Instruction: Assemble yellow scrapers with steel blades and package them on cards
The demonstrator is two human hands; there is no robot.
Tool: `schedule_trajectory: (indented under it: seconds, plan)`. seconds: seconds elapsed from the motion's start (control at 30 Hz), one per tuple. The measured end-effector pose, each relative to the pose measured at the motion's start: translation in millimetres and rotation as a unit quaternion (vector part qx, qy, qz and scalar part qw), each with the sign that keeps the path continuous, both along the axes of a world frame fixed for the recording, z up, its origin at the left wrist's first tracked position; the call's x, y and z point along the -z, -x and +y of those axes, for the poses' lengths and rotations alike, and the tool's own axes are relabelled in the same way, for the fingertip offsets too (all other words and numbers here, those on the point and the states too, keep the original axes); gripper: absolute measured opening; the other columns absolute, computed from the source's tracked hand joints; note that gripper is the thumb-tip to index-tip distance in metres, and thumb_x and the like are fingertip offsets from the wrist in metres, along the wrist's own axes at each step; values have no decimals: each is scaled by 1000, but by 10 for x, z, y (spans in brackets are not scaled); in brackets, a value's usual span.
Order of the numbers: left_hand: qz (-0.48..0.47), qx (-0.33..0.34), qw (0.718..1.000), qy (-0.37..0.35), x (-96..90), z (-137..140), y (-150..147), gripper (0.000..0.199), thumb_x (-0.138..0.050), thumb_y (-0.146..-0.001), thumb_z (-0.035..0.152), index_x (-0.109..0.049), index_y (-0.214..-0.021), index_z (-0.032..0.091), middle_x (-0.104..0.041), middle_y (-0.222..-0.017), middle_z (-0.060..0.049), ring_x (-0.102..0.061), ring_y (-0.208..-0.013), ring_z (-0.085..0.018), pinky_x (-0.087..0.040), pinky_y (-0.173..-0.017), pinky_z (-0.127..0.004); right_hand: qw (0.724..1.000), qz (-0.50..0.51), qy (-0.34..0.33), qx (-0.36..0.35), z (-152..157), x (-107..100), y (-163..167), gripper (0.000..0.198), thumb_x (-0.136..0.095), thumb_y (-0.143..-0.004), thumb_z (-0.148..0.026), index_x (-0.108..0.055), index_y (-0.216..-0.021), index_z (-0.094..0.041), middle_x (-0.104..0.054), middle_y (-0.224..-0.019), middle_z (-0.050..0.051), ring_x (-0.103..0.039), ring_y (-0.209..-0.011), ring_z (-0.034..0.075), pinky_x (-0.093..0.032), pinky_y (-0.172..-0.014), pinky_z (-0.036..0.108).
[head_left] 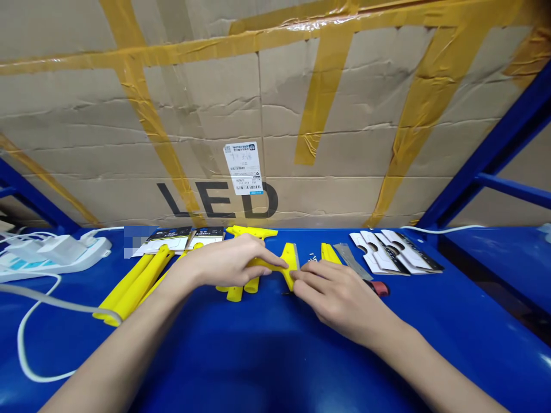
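A yellow scraper [290, 252] with a T-shaped head lies before me, a thin metal strip along the right edge of its head. My left hand [235, 261] is closed around its handle, index finger and thumb reaching toward the head. From the right, my right hand [331, 289] has its fingertips pressed together at the strip side of the head; these fingers partly hide it. Small screws [313, 258] are scattered just past my right fingers. Beside them lie yellow scraper parts [329, 253] and flat metal strips [350, 259]. More yellow scrapers [235, 293] show partly beneath my left hand.
Yellow handles [133, 284] and printed cards [166, 240] lie left on the blue table [275, 355]. A white power strip [55, 261] with cables is farther left. Folded cards [394, 252] and a red-and-black tool [380, 288] sit right. A taped cardboard box [198, 126] stands behind.
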State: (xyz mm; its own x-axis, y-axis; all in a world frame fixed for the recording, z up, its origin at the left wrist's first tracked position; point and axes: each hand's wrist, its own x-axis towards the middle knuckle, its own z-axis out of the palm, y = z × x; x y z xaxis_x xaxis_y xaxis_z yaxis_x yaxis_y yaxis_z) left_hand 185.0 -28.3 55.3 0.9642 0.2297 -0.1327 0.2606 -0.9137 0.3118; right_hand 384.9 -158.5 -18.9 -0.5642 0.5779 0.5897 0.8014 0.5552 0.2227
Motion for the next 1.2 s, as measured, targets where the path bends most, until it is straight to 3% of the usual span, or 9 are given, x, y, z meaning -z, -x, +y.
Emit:
schedule_trajectory:
  seconds: [0.13, 0.27, 0.4, 0.53, 0.67, 0.93, 1.2]
  plan:
    - [1, -10, 1000, -4, 1, 15, 18, 36, -56, -100, 21, -68, -133, 27, -77, -118, -3, -70, -105, -20, -50, -93, -31, 1000, 5, 22, -2, -29, -26, 15, 20, -50, -96, -7, -64, -84, -15, -73, -86, 7, -64, -78, 22, -47, -68, 35]
    - [4, -31, 1000, 6, 25, 45, 32, 36, -57, -100, 23, -67, -133, 31, -76, -121, -2, -69, -110, -20, -49, -95, -31, 992, 93, 80, -2, -41, -18, -31, 17, -49, -94, -7, -63, -92, -15, -73, -90, 9, -66, -81, 22, -48, -71, 33]
    - [17, -38, 999, 9, 41, 73, 38, 36, -56, -100, 21, -68, -132, 32, -73, -128, -1, -67, -115, -20, -48, -98, -33, 968, 178, 146, 97, -10, 22, -173, 14, -49, -93, -10, -59, -92, -20, -68, -83, 5, -63, -77, 20, -45, -70, 31]
    - [41, -33, 999, 13, 42, 88, 43, 36, -55, -100, 20, -68, -132, 31, -73, -128, -1, -66, -116, -21, -48, -100, -34, 929, 176, 231, 232, 53, 73, -326, 13, -50, -90, -9, -55, -88, -21, -62, -81, 5, -59, -72, 20, -41, -66, 30]
    - [60, -35, 997, 16, 62, 97, 52, 37, -55, -99, 20, -68, -132, 32, -74, -126, -1, -66, -116, -21, -48, -99, -33, 916, 159, 286, 233, 110, 100, -362, 16, -50, -88, -6, -56, -86, -21, -61, -86, 6, -59, -79, 21, -41, -70, 30]
    - [61, -37, 997, 9, 29, 45, 43, 38, -56, -98, 18, -69, -131, 33, -73, -127, 1, -65, -115, -20, -49, -97, -31, 911, 114, 294, 265, 134, 21, -232, 14, -56, -85, -8, -59, -84, -21, -60, -84, 6, -57, -79, 21, -37, -69, 29]
    - [50, -13, 999, -3, 9, 20, 27, 39, -55, -97, 14, -70, -130, 29, -75, -122, -2, -69, -105, -19, -51, -92, -30, 926, 71, 273, 252, 129, 21, -220, 14, -52, -88, -8, -58, -85, -20, -61, -79, 7, -59, -78, 22, -34, -64, 29]
